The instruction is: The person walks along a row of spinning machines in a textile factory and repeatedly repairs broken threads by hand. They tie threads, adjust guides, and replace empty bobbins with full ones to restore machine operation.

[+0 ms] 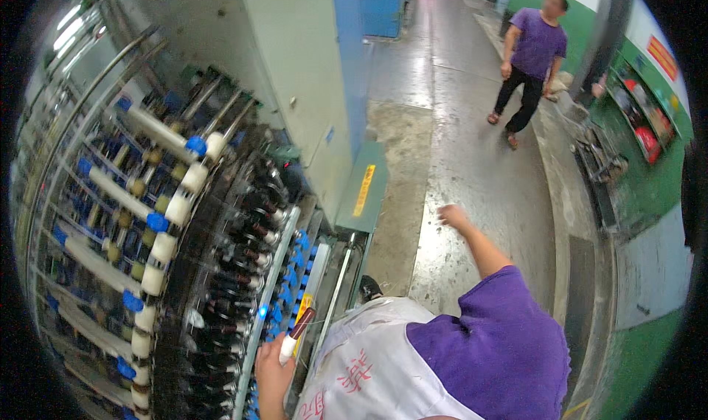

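My left hand (274,368) is closed around the lower part of a bobbin (287,348), beside the front rail of the spinning machine. White yarn covers the bobbin's lower end, and its bare dark red tube tilts up to the right. A row of dark bobbins (240,280) on spindles stands just left of this hand. My right hand (452,217) is held out over the walkway, away from the machine. Its fingers are loosely curled and slightly apart, and nothing shows in them.
White rollers with blue end caps (156,222) line the machine on the left. A green machine cover (363,188) and a tall pale cabinet (295,66) stand ahead. Along the walkway (472,154), another person (535,51) in purple walks near the right wall, by a shelf (641,110).
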A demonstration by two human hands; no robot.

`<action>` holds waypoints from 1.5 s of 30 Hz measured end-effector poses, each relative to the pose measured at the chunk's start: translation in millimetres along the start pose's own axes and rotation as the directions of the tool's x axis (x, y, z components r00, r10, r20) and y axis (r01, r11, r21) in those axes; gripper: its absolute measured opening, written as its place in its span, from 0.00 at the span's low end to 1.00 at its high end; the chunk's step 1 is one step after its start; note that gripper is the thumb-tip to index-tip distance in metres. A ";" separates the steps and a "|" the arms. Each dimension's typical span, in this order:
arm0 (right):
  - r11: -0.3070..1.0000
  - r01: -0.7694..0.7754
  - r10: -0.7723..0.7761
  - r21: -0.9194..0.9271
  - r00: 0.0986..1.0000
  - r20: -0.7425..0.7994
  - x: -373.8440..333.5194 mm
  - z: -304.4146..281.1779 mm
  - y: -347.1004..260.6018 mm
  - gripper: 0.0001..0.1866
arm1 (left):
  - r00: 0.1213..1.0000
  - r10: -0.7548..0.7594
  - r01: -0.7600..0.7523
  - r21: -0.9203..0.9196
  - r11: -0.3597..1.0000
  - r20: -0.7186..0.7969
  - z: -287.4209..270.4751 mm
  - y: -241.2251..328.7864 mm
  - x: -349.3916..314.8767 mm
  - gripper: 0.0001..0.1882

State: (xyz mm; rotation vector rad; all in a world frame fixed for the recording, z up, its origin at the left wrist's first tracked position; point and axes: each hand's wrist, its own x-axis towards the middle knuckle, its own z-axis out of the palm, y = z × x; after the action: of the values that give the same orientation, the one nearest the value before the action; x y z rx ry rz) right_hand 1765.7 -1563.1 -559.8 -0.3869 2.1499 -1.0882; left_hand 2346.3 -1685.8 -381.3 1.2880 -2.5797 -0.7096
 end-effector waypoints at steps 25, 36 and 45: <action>0.249 0.439 -0.851 0.863 -0.325 0.412 -316.3 214.5 -249.8 0.14 | 0.935 -0.092 -0.098 -0.497 0.862 -0.343 -5.8 38.3 0.3 0.20; 0.275 0.245 -0.747 0.930 0.664 0.046 -192.8 127.3 -242.8 0.11 | 0.570 -0.573 -0.590 -0.779 0.213 -0.589 -106.7 32.0 -45.8 0.14; 0.441 0.569 -0.059 -0.694 0.790 0.610 25.8 74.2 18.3 0.24 | 0.777 -0.526 0.065 -0.787 0.613 -0.346 -73.2 25.0 -42.1 0.20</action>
State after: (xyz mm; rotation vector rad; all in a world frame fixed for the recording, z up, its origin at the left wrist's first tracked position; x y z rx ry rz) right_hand 1799.3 -1609.6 -616.5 -1.4555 1.9713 0.1045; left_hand 2380.3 -1664.5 -302.9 1.3616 -1.3369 -1.0963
